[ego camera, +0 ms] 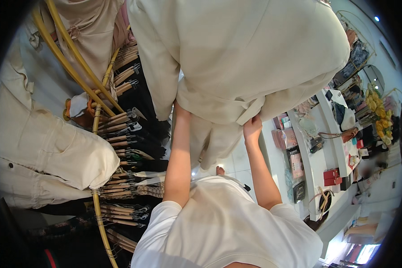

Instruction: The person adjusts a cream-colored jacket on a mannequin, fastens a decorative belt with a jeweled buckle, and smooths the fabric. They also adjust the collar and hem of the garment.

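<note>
A cream jacket (254, 50) with a belt-like strip (251, 110) at its waist fills the top middle, above matching cream trousers (214, 137). Whether a person or a mannequin wears them cannot be told. My left hand (182, 111) reaches to the jacket's lower left side, near the cuff of its sleeve; its fingers are hidden by the cloth. At the lower right side of the jacket, my right hand (253, 128) has its fingers curled around the cloth by the strip's end.
On the left, a gold-coloured clothes rack (97, 207) carries dark garments on wooden hangers (120, 144). A cream denim garment (43, 144) hangs beside it. White shelves (311, 167) at right bear packaged goods and red boxes (332, 177). A bare foot (220, 170) shows on the tiled floor.
</note>
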The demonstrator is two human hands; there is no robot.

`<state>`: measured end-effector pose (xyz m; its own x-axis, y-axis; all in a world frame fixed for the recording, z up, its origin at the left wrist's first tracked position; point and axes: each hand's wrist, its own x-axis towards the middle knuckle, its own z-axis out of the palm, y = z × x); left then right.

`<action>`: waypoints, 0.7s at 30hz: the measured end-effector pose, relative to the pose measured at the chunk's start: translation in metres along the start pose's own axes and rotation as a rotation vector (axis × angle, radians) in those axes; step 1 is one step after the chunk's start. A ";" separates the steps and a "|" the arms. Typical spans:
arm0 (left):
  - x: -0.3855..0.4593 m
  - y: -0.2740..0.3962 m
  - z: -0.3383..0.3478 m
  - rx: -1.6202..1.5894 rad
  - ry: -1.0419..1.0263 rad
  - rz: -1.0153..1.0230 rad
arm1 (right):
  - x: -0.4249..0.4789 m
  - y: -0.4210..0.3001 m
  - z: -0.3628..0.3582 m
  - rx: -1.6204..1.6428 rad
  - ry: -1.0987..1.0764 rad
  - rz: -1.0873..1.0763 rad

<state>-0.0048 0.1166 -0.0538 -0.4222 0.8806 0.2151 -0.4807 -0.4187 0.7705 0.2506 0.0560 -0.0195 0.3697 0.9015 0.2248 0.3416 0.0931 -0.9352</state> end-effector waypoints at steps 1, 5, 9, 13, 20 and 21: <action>0.001 -0.001 -0.001 0.144 0.029 0.072 | 0.000 0.002 0.000 0.022 -0.004 -0.027; -0.011 -0.004 -0.006 0.715 0.120 0.347 | -0.005 -0.002 -0.001 0.042 -0.013 -0.043; -0.029 0.022 0.005 1.185 0.077 0.603 | -0.001 0.012 -0.003 0.018 0.008 -0.137; -0.036 0.031 0.014 1.137 0.175 0.566 | 0.006 0.026 0.005 -0.005 0.065 -0.304; -0.063 0.016 0.019 1.077 0.348 0.304 | 0.009 -0.017 0.002 0.154 0.053 -0.414; -0.065 0.012 0.023 0.997 0.399 0.324 | 0.010 -0.016 0.003 0.185 0.006 -0.392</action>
<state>0.0341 0.0591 -0.0449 -0.7181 0.5529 0.4227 0.4510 -0.0930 0.8877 0.2460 0.0644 -0.0032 0.2483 0.7805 0.5737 0.2970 0.5024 -0.8120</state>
